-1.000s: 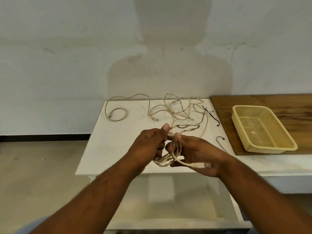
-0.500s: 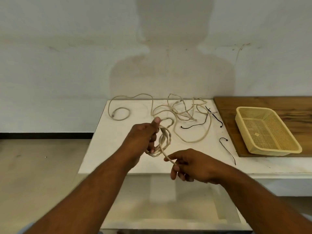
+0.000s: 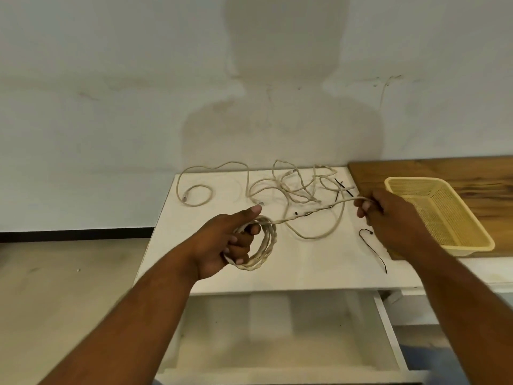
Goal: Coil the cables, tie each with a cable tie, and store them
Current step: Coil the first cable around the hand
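a: state of the cable?
b: part wound. the coil, several loops, hangs from the left hand above the white table. fingers are curled through it, thumb straight.
a: change noted?
b: the right hand has swung from beside the coil out toward the basket. it is closed round the strand, now nearly taut between the hands.
a: finding?
b: slack is likely being drawn for another loop. more cable trails on the table. the cable tie lies untouched, so nothing is tied or stored.
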